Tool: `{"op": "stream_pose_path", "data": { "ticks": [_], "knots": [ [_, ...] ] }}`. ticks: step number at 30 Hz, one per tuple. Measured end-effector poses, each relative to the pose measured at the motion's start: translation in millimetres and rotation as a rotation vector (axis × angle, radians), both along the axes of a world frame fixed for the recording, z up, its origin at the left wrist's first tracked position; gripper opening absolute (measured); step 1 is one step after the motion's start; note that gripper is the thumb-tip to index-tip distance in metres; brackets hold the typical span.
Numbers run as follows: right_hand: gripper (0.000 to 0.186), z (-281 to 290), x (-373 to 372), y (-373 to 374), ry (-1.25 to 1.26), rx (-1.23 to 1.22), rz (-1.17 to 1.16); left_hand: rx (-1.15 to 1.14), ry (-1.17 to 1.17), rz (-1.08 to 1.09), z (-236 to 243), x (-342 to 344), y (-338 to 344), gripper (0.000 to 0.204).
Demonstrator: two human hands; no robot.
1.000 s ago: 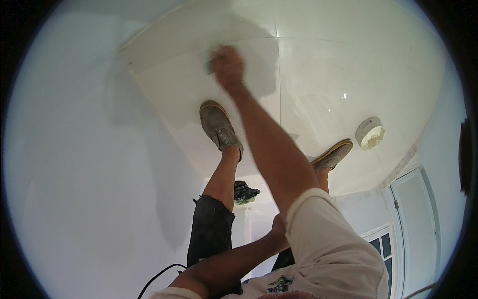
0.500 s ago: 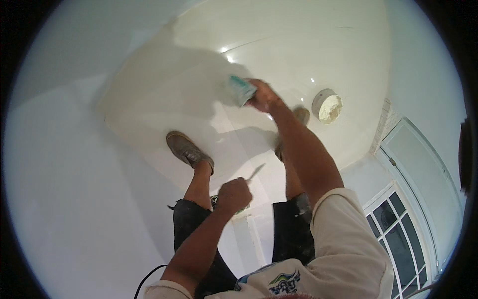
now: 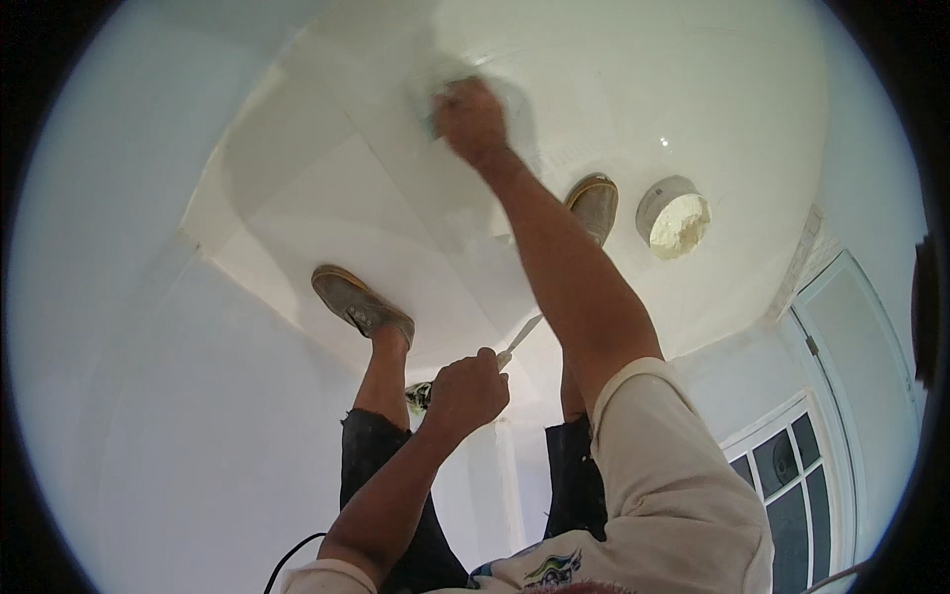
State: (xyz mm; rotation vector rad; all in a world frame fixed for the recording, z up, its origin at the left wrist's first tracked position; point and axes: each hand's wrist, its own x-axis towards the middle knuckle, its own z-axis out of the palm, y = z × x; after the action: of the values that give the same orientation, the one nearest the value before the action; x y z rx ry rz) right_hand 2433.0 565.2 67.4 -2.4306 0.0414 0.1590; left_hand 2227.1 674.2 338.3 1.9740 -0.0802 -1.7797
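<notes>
My left hand (image 3: 467, 399) is closed around a putty knife (image 3: 519, 342), its thin blade pointing away and to the right, above the gap between my legs. My right hand (image 3: 473, 124) reaches far forward, close over the pale floor (image 3: 297, 198), and is smeared by motion. A pale teal and whitish thing (image 3: 433, 124) shows at its left edge; the hand covers most of it, and its kind is not clear. To the right stands a round tub (image 3: 654, 198) holding a cream-coloured paste (image 3: 681, 226).
My left shoe (image 3: 361, 302) and right shoe (image 3: 594, 206) stand apart on the floor. A white wall (image 3: 178, 416) rises along the left. At the right are a pale door (image 3: 856, 327) and a window with white bars (image 3: 782, 495). A black cable (image 3: 287, 562) hangs at lower left.
My right hand has swung forward and slightly left with the teal and whitish thing, which was plainer before. My left hand keeps the putty knife. The view has shifted a little.
</notes>
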Motion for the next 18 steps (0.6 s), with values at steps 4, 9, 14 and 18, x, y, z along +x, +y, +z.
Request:
{"op": "stream_pose_path", "data": {
  "ticks": [4,9,14,18],
  "knots": [
    [0.029,4,-6,1,0.010,0.032,0.055,-0.027,0.010,-0.037,-3,-3,0,0.028],
    [0.021,-23,37,-104,-0.072,0.175,-0.346,-0.043,0.040,-0.008,-1,1,8,0.029],
    [0.017,-31,6,3,0.166,0.157,-0.158,-0.064,0.021,-0.003,2,1,10,0.030],
    [0.022,-8,-15,71,0.224,0.192,-0.005,-0.051,0.067,-0.026,0,-1,17,0.034]
  ]
}}
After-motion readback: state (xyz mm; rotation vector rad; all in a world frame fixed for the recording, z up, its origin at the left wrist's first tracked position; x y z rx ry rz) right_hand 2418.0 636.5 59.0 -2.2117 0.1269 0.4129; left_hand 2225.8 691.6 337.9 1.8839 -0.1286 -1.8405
